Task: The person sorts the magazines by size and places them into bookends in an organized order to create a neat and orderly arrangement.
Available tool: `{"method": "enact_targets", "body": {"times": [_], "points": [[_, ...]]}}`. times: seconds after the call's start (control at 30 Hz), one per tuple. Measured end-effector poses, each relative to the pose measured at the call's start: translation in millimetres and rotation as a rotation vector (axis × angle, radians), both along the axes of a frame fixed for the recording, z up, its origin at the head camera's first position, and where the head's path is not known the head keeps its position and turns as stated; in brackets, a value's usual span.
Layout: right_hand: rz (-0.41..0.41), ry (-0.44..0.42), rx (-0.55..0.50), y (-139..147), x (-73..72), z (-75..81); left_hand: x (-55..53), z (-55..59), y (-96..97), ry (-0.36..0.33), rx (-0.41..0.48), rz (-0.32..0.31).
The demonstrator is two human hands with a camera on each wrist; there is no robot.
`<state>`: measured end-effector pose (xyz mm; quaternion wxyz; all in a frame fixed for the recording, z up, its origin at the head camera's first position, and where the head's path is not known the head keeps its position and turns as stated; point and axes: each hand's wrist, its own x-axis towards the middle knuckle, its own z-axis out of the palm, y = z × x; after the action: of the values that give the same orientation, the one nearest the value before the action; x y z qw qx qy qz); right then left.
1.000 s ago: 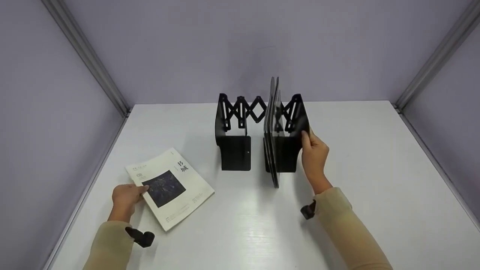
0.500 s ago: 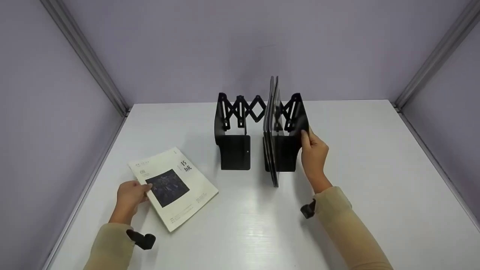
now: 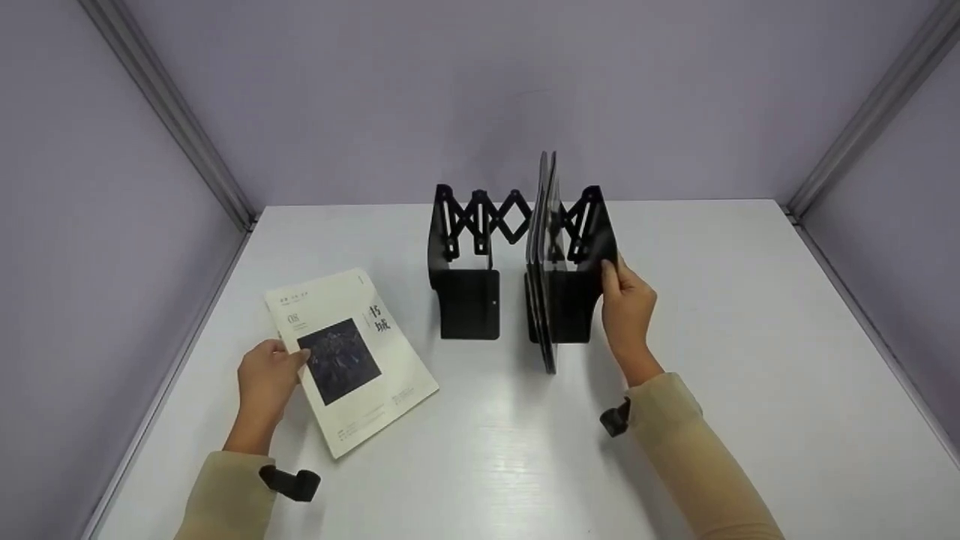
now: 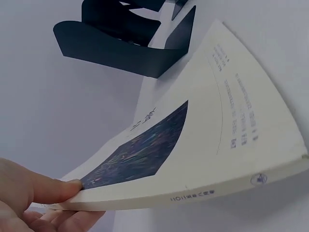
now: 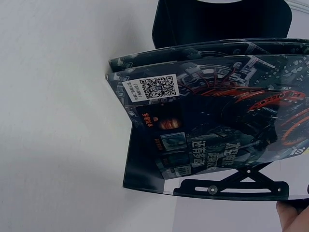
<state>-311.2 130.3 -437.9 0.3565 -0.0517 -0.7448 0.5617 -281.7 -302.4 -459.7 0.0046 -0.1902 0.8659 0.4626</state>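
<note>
A cream-covered magazine [image 3: 405, 375] with a dark square picture is held by its spine edge in my left hand [image 3: 268, 375]. In the left wrist view, the thumb lies on the cover of the magazine [image 4: 212, 111] and the fingers are beneath; its spine is raised and the pages bend. My right hand [image 3: 628, 307] grips the right end plate of a black expandable bookrack [image 3: 471, 304] with crisscross bars. Dark magazines [image 3: 541, 262] stand upright in the rack's right part. The right wrist view shows the front one's illustrated cover [image 5: 217, 111] with a QR code.
The white table [image 3: 750, 322] bears the rack near its back edge, with a pale wall [image 3: 360, 97] behind. Black wrist cameras [image 3: 300, 485] are strapped at both sleeves. The rack's left section stands between the cream magazine and the dark ones.
My left hand has lifted the cream magazine's spine edge and shifted it slightly right and away from me. The right hand and the rack stay in place.
</note>
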Motion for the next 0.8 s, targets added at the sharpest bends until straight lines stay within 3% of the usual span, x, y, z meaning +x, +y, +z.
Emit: {"method": "enact_targets", "body": {"times": [0.2, 0.33, 0.67, 0.8], "points": [[0.042, -0.022, -0.039, 2.5, 1.8, 0.8, 7.9, 11.1, 13.6, 0.094, -0.02, 0.032], [0.019, -0.03, -0.023, 4.0, 2.2, 1.6, 12.4, 16.3, 24.6, 0.168, -0.01, 0.043], [0.005, -0.006, -0.003, 3.9, 1.9, 0.1, 27.8, 19.7, 44.9, 0.35, -0.011, 0.032], [-0.002, -0.008, -0.004, 3.4, 1.8, 0.5, 35.2, 18.7, 51.5, 0.436, -0.05, 0.016]]}}
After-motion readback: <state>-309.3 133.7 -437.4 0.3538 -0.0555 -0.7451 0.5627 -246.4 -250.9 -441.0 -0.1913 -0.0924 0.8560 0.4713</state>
